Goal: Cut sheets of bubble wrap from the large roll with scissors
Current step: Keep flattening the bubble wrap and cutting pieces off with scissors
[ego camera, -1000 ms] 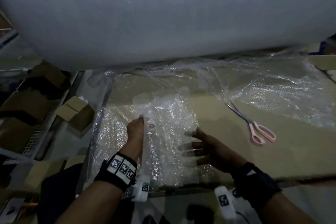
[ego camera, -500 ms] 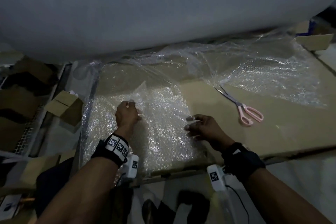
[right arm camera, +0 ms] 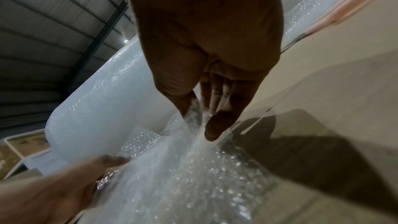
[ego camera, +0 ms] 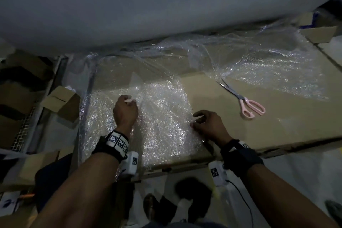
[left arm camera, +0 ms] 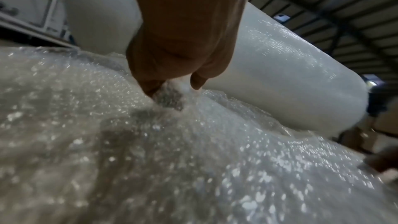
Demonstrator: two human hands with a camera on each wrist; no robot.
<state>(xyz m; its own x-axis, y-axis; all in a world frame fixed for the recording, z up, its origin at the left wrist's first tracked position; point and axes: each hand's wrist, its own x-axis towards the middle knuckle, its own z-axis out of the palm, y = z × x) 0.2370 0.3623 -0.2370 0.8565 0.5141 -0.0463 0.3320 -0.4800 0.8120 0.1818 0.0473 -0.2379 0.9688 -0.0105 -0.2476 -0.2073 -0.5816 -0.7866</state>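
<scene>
Both the left hand [ego camera: 125, 112] and the right hand [ego camera: 208, 123] pinch the cut bubble wrap sheet [ego camera: 162, 116], probably to move it aside, while the pink-handled scissors [ego camera: 244, 101] lie unused on the cardboard [ego camera: 286, 122].

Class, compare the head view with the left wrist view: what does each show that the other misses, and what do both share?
Only the head view shows the pink-handled scissors lying untouched on the cardboard, the small open box at left, and both wrist bands.

Only the left wrist view shows the left hand's grip close up: thumb and fingers pinching a bunched fold, plus the roof beams.

Both show the left hand, the bubble wrap sheet, the large roll and at least part of the right hand.
</scene>
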